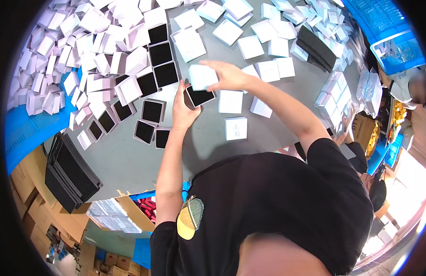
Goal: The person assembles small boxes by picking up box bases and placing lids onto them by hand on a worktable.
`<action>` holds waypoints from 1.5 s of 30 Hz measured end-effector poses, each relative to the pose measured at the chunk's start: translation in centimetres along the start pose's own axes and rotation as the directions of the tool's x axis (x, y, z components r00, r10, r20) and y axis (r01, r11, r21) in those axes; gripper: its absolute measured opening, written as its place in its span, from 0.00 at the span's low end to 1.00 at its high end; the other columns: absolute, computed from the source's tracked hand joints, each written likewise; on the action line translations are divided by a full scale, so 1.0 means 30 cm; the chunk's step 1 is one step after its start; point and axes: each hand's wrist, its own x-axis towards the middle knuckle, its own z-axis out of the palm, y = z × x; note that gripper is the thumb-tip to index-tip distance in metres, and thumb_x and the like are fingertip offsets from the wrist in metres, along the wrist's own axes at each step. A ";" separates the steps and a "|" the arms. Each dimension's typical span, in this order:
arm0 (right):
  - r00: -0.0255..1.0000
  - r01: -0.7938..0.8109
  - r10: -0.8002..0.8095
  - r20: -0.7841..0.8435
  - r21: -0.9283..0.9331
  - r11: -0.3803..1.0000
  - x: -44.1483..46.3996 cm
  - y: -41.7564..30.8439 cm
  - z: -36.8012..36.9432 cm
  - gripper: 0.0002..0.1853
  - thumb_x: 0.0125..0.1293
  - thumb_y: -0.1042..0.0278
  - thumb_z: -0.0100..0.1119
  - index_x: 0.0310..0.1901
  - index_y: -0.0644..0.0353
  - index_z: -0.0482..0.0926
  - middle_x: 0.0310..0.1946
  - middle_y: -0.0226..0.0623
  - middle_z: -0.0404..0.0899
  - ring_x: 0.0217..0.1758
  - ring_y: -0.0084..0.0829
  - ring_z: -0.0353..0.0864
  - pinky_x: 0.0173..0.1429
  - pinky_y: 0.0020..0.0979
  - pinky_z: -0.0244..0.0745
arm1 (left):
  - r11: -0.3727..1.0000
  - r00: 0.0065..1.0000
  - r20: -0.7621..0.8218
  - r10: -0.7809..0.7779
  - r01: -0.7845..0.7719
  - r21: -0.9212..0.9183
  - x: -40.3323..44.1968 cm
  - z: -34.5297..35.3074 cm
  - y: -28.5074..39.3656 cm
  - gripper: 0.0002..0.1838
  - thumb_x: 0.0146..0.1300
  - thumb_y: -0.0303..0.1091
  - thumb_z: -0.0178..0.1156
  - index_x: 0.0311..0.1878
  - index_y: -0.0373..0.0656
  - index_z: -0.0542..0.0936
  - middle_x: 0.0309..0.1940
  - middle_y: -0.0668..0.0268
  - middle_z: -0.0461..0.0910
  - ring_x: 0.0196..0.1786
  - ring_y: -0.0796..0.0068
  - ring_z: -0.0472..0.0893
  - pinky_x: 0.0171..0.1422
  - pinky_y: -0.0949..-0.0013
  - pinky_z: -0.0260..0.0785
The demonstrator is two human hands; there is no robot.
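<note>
My left hand [184, 112] grips a small box base [200, 98] with a black lining, its fingers along the left side and thumb at the near edge. Just above that base, my right hand [231, 76] holds a white box lid [201, 77] from its right side. The lid overlaps the base's far edge in this view; whether they touch, I cannot tell. Left of my hands lie several black-lined box bases [152, 111]. Closed white boxes [230, 101] sit on the right, one with faint markings [236, 129] closer to my body.
White lids and boxes [102, 27] heap across the far left of the grey table [130, 168]. Black foam sheets [68, 175] lean at the near-left edge; a dark foam block [316, 48] lies far right. Blue crates [36, 122] flank the table. Another person's hand [345, 133] shows at right.
</note>
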 end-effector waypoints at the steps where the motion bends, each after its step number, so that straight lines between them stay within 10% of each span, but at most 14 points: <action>1: 0.998 0.061 -0.061 0.002 -0.034 0.998 -0.004 -0.013 0.034 0.46 0.46 0.60 0.78 0.69 0.56 0.67 0.62 0.44 0.73 0.68 0.47 0.71 0.72 0.42 0.67 | 1.000 1.000 -0.011 -0.013 0.014 0.022 0.002 0.008 -0.006 0.53 0.42 0.27 0.73 0.75 0.40 0.58 0.60 0.51 0.75 0.63 0.51 0.75 0.69 0.56 0.67; 14: 0.980 0.196 -0.146 0.139 -0.484 0.853 -0.072 -0.112 0.123 0.41 0.47 0.68 0.76 0.68 0.47 0.72 0.65 0.45 0.69 0.70 0.45 0.67 0.75 0.49 0.60 | 0.994 1.000 0.016 0.008 -0.010 0.113 -0.003 0.011 -0.025 0.56 0.38 0.26 0.76 0.75 0.41 0.59 0.63 0.54 0.75 0.65 0.50 0.73 0.71 0.55 0.65; 20: 0.991 0.131 -0.134 0.021 -0.407 0.904 -0.112 -0.087 0.165 0.40 0.48 0.67 0.75 0.67 0.47 0.73 0.64 0.46 0.69 0.69 0.44 0.68 0.76 0.54 0.57 | 0.972 0.989 0.112 0.098 -0.120 0.203 -0.038 -0.109 0.160 0.47 0.45 0.28 0.72 0.72 0.39 0.63 0.65 0.47 0.71 0.70 0.44 0.68 0.75 0.50 0.60; 26: 0.998 0.039 -0.018 0.058 -0.382 0.923 -0.301 -0.081 0.090 0.31 0.51 0.54 0.74 0.59 0.50 0.80 0.61 0.45 0.73 0.69 0.44 0.67 0.74 0.50 0.59 | 0.887 0.962 -0.274 -0.005 0.131 0.443 -0.280 -0.375 0.023 0.33 0.52 0.30 0.70 0.63 0.36 0.73 0.66 0.46 0.68 0.68 0.43 0.68 0.72 0.48 0.60; 30: 0.936 -0.130 0.045 -0.348 -0.223 0.966 -0.057 0.128 -0.006 0.24 0.56 0.50 0.71 0.50 0.55 0.82 0.55 0.45 0.78 0.61 0.43 0.75 0.71 0.55 0.59 | 0.771 0.977 -0.203 -0.071 0.183 0.610 -0.265 -0.422 0.020 0.41 0.50 0.39 0.74 0.66 0.35 0.69 0.68 0.44 0.67 0.72 0.43 0.64 0.78 0.42 0.50; 32: 0.829 -0.221 -0.152 -0.538 -0.567 0.794 0.094 0.209 -0.062 0.20 0.59 0.54 0.68 0.48 0.59 0.81 0.50 0.45 0.81 0.56 0.42 0.79 0.71 0.55 0.59 | 0.701 0.983 -0.166 -0.082 0.175 0.691 -0.178 -0.384 0.040 0.45 0.49 0.44 0.75 0.66 0.32 0.68 0.67 0.45 0.68 0.74 0.44 0.62 0.80 0.38 0.43; 35: 0.943 -0.329 0.201 -0.264 -0.657 0.678 0.175 0.241 -0.070 0.17 0.61 0.58 0.64 0.47 0.60 0.80 0.48 0.46 0.81 0.55 0.40 0.79 0.70 0.56 0.59 | 0.536 0.943 -0.140 -0.303 0.290 0.793 -0.086 -0.334 0.027 0.45 0.48 0.43 0.76 0.66 0.32 0.67 0.66 0.46 0.70 0.75 0.46 0.62 0.80 0.38 0.43; 38: 0.976 -0.214 0.197 -0.095 -0.596 0.774 0.118 0.081 -0.053 0.14 0.63 0.62 0.60 0.47 0.60 0.79 0.51 0.48 0.78 0.55 0.42 0.79 0.68 0.52 0.63 | 0.654 0.972 -0.087 -0.216 0.211 0.726 -0.088 -0.331 0.050 0.43 0.43 0.32 0.74 0.66 0.35 0.69 0.62 0.47 0.73 0.70 0.45 0.66 0.78 0.41 0.50; 41: 0.956 -0.216 0.217 -0.197 0.028 0.976 0.009 -0.037 -0.059 0.14 0.64 0.65 0.56 0.48 0.62 0.78 0.52 0.51 0.77 0.55 0.46 0.79 0.65 0.46 0.68 | 0.868 0.996 -0.007 -0.091 0.083 0.489 -0.107 -0.283 0.095 0.42 0.41 0.24 0.67 0.67 0.37 0.70 0.60 0.48 0.70 0.63 0.44 0.70 0.70 0.51 0.63; 45: 0.911 -0.350 0.397 -0.109 0.304 0.886 0.037 0.083 -0.052 0.25 0.62 0.64 0.57 0.63 0.55 0.74 0.56 0.51 0.75 0.59 0.48 0.76 0.64 0.43 0.71 | 0.973 0.993 0.094 -0.076 0.053 0.225 -0.051 -0.177 0.086 0.41 0.42 0.23 0.67 0.67 0.41 0.72 0.58 0.50 0.69 0.61 0.46 0.72 0.66 0.55 0.68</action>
